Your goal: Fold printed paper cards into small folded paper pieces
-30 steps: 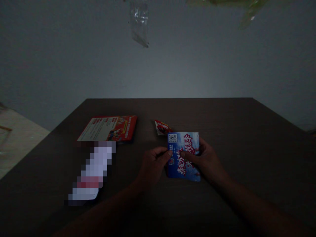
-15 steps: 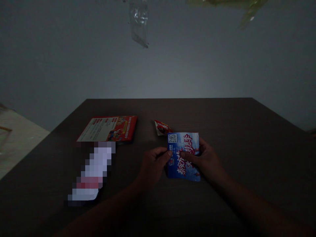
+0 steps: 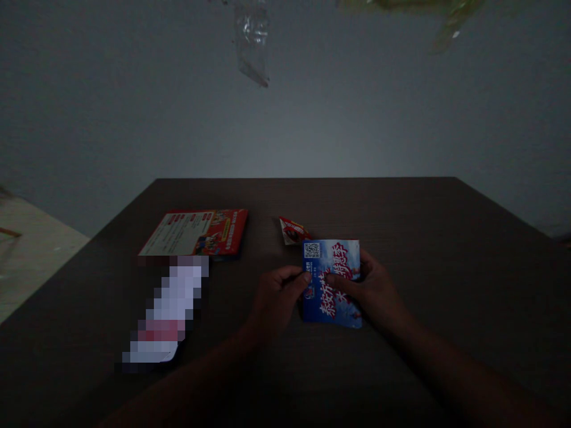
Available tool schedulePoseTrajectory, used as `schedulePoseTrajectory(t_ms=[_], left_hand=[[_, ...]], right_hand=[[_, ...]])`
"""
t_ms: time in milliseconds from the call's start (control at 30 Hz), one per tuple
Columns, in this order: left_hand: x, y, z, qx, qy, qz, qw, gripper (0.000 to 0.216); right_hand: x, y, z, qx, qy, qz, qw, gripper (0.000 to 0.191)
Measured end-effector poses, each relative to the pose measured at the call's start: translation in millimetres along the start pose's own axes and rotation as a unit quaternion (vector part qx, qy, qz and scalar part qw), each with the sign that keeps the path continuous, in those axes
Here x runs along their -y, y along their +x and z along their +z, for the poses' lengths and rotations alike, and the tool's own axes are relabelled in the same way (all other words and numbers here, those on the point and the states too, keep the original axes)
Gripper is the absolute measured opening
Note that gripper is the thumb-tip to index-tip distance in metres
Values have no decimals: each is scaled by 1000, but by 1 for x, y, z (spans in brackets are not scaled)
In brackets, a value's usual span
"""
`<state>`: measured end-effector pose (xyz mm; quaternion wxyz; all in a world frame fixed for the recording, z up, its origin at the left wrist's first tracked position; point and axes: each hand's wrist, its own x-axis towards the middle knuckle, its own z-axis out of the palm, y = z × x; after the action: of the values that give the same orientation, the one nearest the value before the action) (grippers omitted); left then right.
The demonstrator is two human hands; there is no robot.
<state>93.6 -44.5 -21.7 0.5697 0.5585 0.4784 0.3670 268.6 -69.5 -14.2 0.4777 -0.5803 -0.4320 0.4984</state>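
Note:
Between my two hands is a blue printed leaflet [image 3: 332, 303] with white and red lettering and a QR code in its upper left corner. My left hand [image 3: 279, 294] pinches its left edge, thumb on the front. On the opposite edge, my right hand [image 3: 372, 285] grips it with the thumb lying across the print and the other fingers behind, mostly hidden. Just beyond the leaflet's upper left corner lies a small folded red and white paper piece [image 3: 293, 230], partly covered by the leaflet.
A stack of red and white printed leaflets [image 3: 196, 232] lies on the dark wooden table [image 3: 312, 196] at the left. Nearer me is a blurred-out bright, long object [image 3: 172, 303]. Behind the table rises a grey wall [image 3: 357, 119] with clear tape [image 3: 252, 44] on it.

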Motion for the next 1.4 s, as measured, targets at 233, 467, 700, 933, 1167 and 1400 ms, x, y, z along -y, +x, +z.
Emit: schedulePoseTrajectory(t_ms=[233, 467, 700, 933, 1167, 1400], left_hand=[[-4, -1, 0, -9, 14, 10, 1000, 22], [-4, -2, 0, -30, 25, 11, 999, 22], [0, 1, -2, -49, 2, 11, 999, 21], [1, 2, -2, -74, -3, 21, 997, 21], [1, 2, -3, -95, 4, 22, 995, 21], [-1, 3, -6, -109, 35, 38, 993, 22]], right_hand=[[2, -2, 0, 0, 4, 4, 1000, 42], [0, 1, 0, 13, 25, -1, 1000, 44], [2, 1, -2, 14, 57, 15, 998, 50], [1, 2, -5, 19, 95, 14, 995, 59], [2, 4, -8, 6, 124, 0, 992, 58], [-2, 8, -14, 0, 135, -14, 991, 54]])
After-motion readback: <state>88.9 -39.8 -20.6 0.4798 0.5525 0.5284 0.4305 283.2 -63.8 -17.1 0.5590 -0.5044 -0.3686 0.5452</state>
